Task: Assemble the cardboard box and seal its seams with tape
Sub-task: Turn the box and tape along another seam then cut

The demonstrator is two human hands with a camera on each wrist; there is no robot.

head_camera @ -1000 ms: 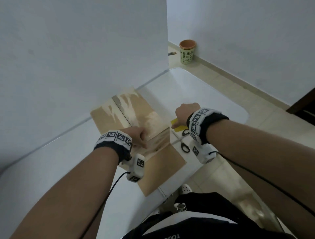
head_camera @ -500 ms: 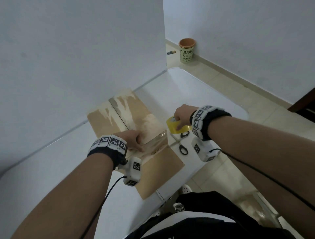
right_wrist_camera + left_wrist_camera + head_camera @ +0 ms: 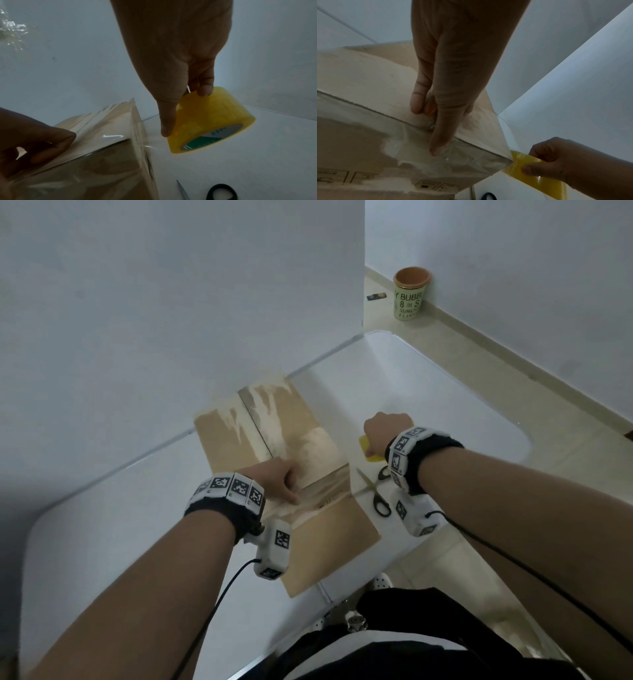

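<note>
The left hand (image 3: 279, 479) presses straight fingers onto the taped cardboard box (image 3: 291, 433) while the right hand (image 3: 385, 429) grips the yellow tape roll (image 3: 211, 120) beside it.

Bare forearms, no sleeves. Black wristband (image 3: 226, 508) on left wrist, ringed by white square blocks printed with black-and-white fiducial markers. White camera pod (image 3: 274, 549) hanging below, marker on side, thin black cable (image 3: 219, 594) trailing back along forearm. Same kit on right: black wristband (image 3: 424, 453), white marker blocks, white camera pod (image 3: 416, 517), black cable (image 3: 513, 563) running along arm. Dark clothing (image 3: 394, 642) at torso, pale band across. White perforated shoe (image 3: 380, 582) below table edge.
</note>
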